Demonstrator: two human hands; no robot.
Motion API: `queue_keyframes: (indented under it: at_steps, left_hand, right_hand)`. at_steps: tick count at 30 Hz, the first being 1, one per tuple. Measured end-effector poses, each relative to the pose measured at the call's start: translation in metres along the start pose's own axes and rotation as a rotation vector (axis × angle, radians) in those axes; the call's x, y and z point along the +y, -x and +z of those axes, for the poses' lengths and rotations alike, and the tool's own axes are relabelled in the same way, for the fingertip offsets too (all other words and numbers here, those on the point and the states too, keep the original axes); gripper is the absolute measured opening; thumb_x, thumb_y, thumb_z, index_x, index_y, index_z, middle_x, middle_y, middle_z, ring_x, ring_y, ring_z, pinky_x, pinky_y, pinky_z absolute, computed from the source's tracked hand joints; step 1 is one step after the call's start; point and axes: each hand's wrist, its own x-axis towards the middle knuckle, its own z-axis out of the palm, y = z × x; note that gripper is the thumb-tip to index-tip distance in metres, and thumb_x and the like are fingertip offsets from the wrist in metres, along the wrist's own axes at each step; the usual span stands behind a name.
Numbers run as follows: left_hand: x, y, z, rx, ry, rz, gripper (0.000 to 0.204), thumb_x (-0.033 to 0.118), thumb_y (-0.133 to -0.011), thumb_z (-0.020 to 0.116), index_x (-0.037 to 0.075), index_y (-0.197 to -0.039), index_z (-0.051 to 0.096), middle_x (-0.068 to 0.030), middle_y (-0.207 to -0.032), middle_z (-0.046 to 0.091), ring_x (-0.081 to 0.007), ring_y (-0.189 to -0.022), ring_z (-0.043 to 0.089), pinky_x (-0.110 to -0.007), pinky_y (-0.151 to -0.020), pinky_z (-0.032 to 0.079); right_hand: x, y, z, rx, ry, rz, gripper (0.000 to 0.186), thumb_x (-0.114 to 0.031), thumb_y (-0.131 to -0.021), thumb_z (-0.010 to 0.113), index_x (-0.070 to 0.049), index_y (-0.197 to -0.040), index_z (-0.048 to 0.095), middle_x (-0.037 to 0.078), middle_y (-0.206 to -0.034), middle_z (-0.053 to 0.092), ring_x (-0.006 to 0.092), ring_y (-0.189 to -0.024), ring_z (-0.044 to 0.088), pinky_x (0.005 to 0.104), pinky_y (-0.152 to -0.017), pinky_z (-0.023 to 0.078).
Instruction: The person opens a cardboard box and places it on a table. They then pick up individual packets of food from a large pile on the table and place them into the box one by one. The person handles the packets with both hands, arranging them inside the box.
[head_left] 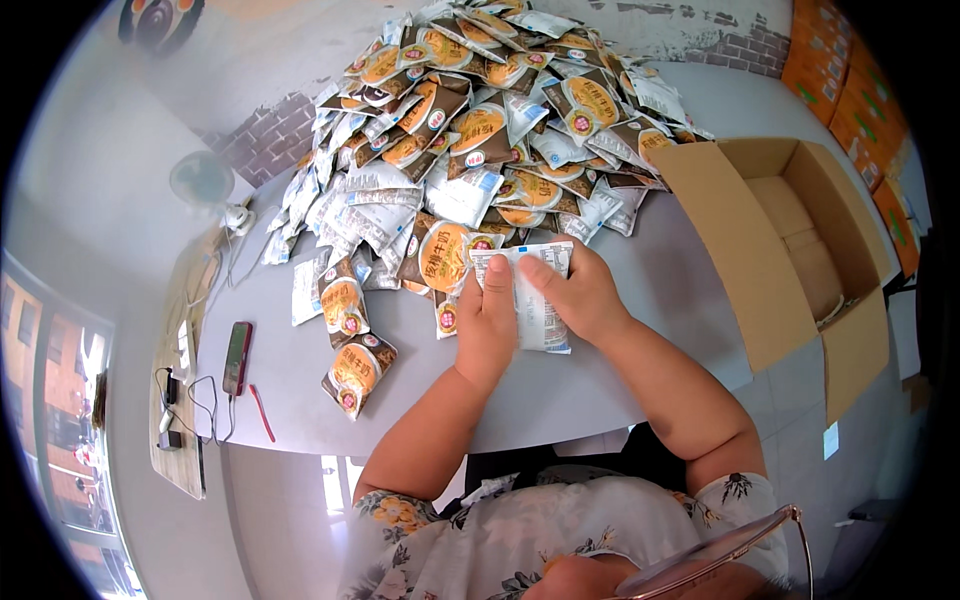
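Both hands grip a flat white pouch (540, 325), printed side with small blue marks facing up. My left hand (485, 318) holds its left side, thumb lying on the front, and my right hand (585, 290) holds the upper right, thumb pressed on its face. Just behind them rises a big pile of brown, orange and white pouches (480, 130). A few brown-and-orange pouches (355, 375) lie loose on the grey table (280, 400) to the left of my hands.
An open cardboard box (705, 250) stands at the right, with orange cartons (840, 80) stacked beyond. At the left lie a phone (237, 357) on a cable, a thin red item (262, 412) and a side board (175, 460) with chargers. A small fan (200, 180) stands near the wall.
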Motion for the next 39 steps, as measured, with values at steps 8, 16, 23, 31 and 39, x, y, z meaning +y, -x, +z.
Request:
queue_keyframes:
  at_steps: [8,16,23,31,39]
  left_hand:
    - [0.008,0.01,0.008,-0.054,-0.085,0.219,0.04,0.035,-0.104,0.041,-0.001,-0.111,0.056,-0.0058,-0.096,0.062,-0.0107,-0.085,0.057,-0.027,-0.074,0.048]
    - [-0.001,-0.005,-0.003,0.064,0.171,0.03,0.042,0.037,-0.103,0.043,0.001,-0.124,0.048,-0.0062,-0.111,0.059,-0.0123,-0.097,0.057,-0.027,-0.084,0.048]
    - [0.006,-0.006,-0.004,0.071,0.182,0.006,0.039,0.034,-0.102,0.046,0.002,-0.123,0.048,-0.0074,-0.112,0.058,-0.0141,-0.099,0.056,-0.029,-0.086,0.047]
    - [0.013,-0.011,-0.012,0.019,0.379,-0.156,0.031,0.03,-0.099,0.051,0.002,-0.111,0.054,-0.0083,-0.104,0.059,-0.0153,-0.096,0.056,-0.031,-0.085,0.046]
    - [0.016,-0.008,-0.016,-0.024,0.548,-0.147,0.023,0.03,-0.097,0.059,0.007,-0.1,0.059,-0.0028,-0.093,0.063,-0.0097,-0.082,0.059,-0.026,-0.073,0.05]
  right_hand:
    - [-0.006,0.002,-0.006,-0.033,-0.416,0.199,0.037,-0.038,-0.097,0.056,-0.002,-0.095,0.063,0.005,-0.086,0.065,0.0073,-0.075,0.058,0.0248,-0.066,0.047]
    - [-0.001,-0.004,-0.007,-0.182,-0.02,0.078,0.043,-0.037,-0.091,0.065,-0.001,-0.114,0.062,0.007,-0.105,0.067,0.0145,-0.092,0.064,0.0273,-0.082,0.05]
    - [0.008,0.001,0.001,-0.277,0.103,0.071,0.041,-0.033,-0.087,0.069,-0.004,-0.115,0.064,0.01,-0.107,0.069,0.0218,-0.096,0.066,0.0343,-0.085,0.05]
    - [0.006,0.008,0.005,-0.266,0.245,0.013,0.036,-0.029,-0.088,0.066,-0.005,-0.115,0.064,0.012,-0.102,0.07,0.0234,-0.093,0.067,0.0349,-0.082,0.05]
    - [0.009,0.014,0.006,-0.293,0.049,-0.045,0.037,-0.021,-0.086,0.071,-0.003,-0.117,0.063,0.009,-0.107,0.068,0.0167,-0.096,0.065,0.0327,-0.084,0.051]
